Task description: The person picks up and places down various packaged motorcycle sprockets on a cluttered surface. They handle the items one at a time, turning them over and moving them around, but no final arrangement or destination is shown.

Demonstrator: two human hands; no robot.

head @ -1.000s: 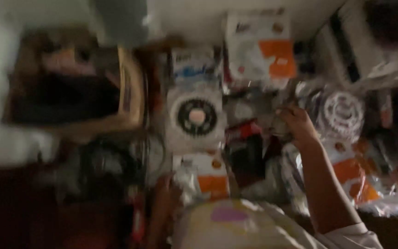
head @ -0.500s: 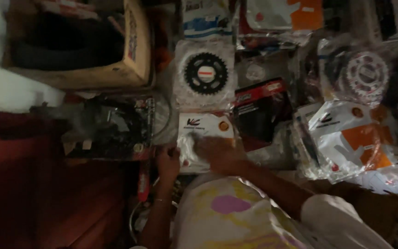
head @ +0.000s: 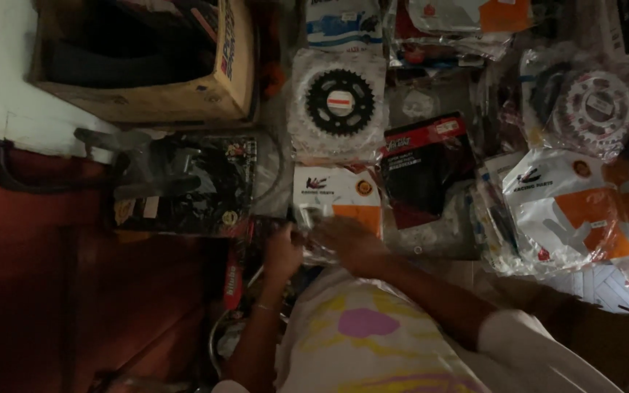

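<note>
My left hand (head: 284, 251) and my right hand (head: 349, 244) meet in the middle of the view, just above my pale patterned shirt (head: 373, 338). Both are closed on a small clear plastic packet (head: 316, 246) held between them; its contents are too dark to make out. Directly beyond the hands lies a white and orange parts packet (head: 336, 196). Behind that, a black toothed sprocket (head: 340, 102) lies in a clear bag.
An open cardboard box (head: 212, 98) stands at the far left, with a black packet of parts (head: 183, 185) in front of it. A red and black packet (head: 424, 164), a large white and orange bag (head: 584, 207) and a bagged silver sprocket (head: 595, 109) crowd the right side.
My right hand has drawn back from the bags on the right to the middle. My left hand has come up to meet it, and both now grip the clear packet.
</note>
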